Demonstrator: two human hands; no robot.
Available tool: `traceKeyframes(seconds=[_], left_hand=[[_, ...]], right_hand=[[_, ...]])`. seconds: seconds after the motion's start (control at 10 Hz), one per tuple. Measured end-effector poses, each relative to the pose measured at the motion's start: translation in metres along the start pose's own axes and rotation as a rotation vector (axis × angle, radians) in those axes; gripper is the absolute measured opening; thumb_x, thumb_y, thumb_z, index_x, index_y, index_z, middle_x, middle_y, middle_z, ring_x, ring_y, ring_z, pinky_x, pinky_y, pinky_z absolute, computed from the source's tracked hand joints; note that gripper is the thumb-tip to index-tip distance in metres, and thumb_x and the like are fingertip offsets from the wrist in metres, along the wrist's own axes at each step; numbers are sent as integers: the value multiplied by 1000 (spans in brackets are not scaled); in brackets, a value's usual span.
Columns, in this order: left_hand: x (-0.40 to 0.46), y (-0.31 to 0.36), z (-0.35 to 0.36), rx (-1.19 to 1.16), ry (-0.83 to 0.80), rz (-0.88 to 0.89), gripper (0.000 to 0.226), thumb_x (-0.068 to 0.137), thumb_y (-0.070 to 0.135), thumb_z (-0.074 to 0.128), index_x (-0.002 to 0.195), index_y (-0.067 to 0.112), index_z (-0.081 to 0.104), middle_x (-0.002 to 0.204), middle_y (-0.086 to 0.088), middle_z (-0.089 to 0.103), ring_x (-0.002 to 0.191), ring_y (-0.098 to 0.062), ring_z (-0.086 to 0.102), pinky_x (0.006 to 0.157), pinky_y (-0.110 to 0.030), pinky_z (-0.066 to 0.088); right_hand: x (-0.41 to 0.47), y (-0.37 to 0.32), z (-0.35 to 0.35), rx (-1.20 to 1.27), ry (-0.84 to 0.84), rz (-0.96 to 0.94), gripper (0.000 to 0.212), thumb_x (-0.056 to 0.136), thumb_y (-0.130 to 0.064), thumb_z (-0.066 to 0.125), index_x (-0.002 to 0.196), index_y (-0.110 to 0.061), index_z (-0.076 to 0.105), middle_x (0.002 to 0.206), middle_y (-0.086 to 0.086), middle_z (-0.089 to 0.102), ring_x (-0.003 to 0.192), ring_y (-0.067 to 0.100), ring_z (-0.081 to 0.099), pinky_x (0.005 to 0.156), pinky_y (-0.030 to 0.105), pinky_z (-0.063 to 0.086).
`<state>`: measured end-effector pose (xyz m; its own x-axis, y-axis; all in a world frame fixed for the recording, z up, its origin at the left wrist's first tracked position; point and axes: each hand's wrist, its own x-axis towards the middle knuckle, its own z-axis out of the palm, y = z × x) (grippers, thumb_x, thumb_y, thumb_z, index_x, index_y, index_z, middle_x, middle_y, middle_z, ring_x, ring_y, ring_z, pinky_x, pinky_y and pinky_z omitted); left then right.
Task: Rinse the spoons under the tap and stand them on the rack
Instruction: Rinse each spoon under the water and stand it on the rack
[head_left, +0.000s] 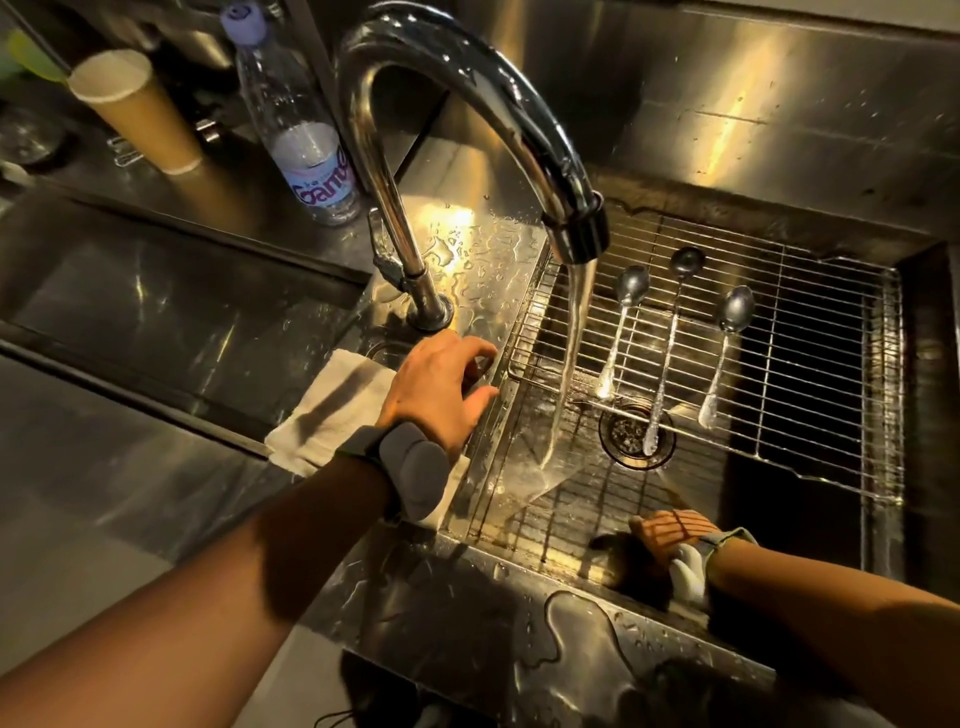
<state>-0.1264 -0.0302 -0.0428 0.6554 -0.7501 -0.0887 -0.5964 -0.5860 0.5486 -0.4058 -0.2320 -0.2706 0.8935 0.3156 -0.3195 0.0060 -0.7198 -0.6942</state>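
Observation:
Three metal spoons lie side by side on the wire rack (821, 332) over the sink, bowls pointing away from me: a left spoon (631, 288), a middle spoon (685, 262) and a right spoon (734, 310). Water pours from the tap (574, 228) in a steady stream (571, 343), just left of the spoons. My left hand (436, 389) rests on the sink's left edge by the tap's base, fingers apart and holding nothing. My right hand (670, 530) reaches low into the sink by the near wall. Its fingers are in shadow and hidden.
The drain (623, 441) sits under the rack's front edge. A folded white cloth (332, 410) lies under my left wrist. A plastic water bottle (306, 135) and a paper cup (135, 109) stand behind the tap. The sink's near rim (519, 603) is wet.

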Motion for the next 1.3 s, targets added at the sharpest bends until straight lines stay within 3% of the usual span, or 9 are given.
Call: traceKeyframes(seconds=[0.1,0.2,0.3,0.4,0.6,0.8,0.9,1.1,1.3], left_hand=[[1,2,-2,4,-10,-1,35,78,22,72,110,23,60,104,-3,60,101,-21,54,97,-43,47],[0,7,-5,-5,-33,-20,33,78,22,71,109,24,61,107,-3,62,105,-22,52,98,-43,45],[-2,13,-6,-20,-66,-61,24,81,26,67,106,27,64,107,-4,65,106,-23,52,98,-42,45],[-6,25,-12,-105,-113,-101,20,87,33,58,104,26,67,104,-3,69,99,-21,58,93,-39,49],[-2,46,-8,-120,-173,-154,20,87,30,58,104,24,67,104,-5,73,96,-25,64,91,-37,51],[14,57,-33,-286,148,-66,10,85,14,63,89,14,72,80,7,64,76,-10,59,75,-23,48],[21,55,-34,-172,55,-153,15,86,18,62,97,18,72,90,5,69,83,-12,59,81,-25,48],[19,49,-17,138,-266,-127,18,89,27,58,103,20,67,108,-5,68,101,-24,60,91,-37,48],[17,34,-23,98,-182,-103,32,80,22,70,108,23,54,111,2,55,104,-18,55,94,-32,46]], right_hand=[[24,-64,-44,-116,-229,676,79,87,-69,14,84,-21,77,68,-5,58,70,6,64,63,15,38],[28,-97,-72,179,-158,758,17,88,-17,59,94,-17,75,73,-6,58,88,15,62,76,23,44],[24,-137,-111,518,204,754,18,82,-1,62,77,-14,73,58,-12,63,52,-3,60,55,12,48],[14,-194,-144,877,423,683,15,86,2,59,76,-7,66,44,-8,60,32,-4,49,35,8,37],[45,-229,-140,1070,698,643,30,84,12,54,65,-9,66,56,5,65,52,18,53,46,19,42],[96,-236,-152,948,991,645,28,83,3,65,64,-18,60,59,2,60,44,7,55,45,18,47],[92,-235,-150,805,958,733,28,80,-13,71,59,-27,59,60,-4,61,59,17,58,65,33,55],[48,-243,-156,827,536,976,21,84,-14,65,64,-14,65,54,1,59,45,11,52,44,21,47],[56,-230,-199,846,743,959,19,86,-16,66,84,4,68,60,7,62,40,11,53,40,20,47]])
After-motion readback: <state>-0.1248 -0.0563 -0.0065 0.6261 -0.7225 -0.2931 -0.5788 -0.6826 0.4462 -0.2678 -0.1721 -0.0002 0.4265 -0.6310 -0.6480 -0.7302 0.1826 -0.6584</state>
